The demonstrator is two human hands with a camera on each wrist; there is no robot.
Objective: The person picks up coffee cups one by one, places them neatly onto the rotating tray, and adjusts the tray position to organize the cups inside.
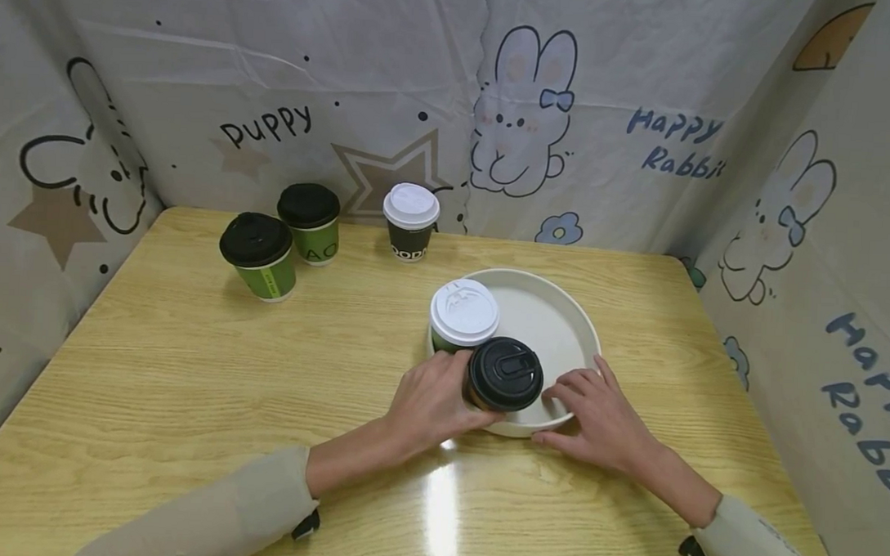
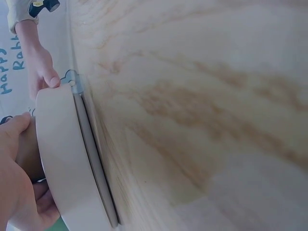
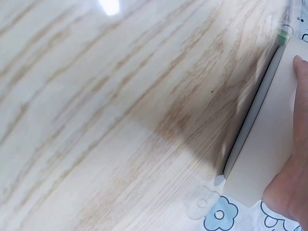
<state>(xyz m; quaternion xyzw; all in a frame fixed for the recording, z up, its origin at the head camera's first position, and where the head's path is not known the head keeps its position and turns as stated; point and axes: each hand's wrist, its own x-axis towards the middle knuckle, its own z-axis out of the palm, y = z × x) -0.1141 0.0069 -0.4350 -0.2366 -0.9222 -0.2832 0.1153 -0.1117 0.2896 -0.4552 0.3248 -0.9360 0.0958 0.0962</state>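
In the head view a round cream tray (image 1: 561, 315) stands on the wooden table. My left hand (image 1: 433, 396) grips a paper cup with a black lid (image 1: 505, 373) over the tray's near left part; its brown side shows in the left wrist view (image 2: 30, 151). Close behind it, inside the tray, is a green cup with a white lid (image 1: 464, 311). At the tray's near right edge, my right hand (image 1: 605, 419) holds the rim, fingers inside and thumb outside. The right wrist view shows that thumb against the tray's outer wall (image 3: 264, 130). The cup's base is hidden in the head view.
Two green cups with black lids, one nearer (image 1: 258, 255) and one behind it (image 1: 309, 222), stand at the back left. A dark cup with a white lid (image 1: 410, 221) stands near the back edge. Printed cloth (image 1: 393, 72) hangs around the table (image 1: 265, 370).
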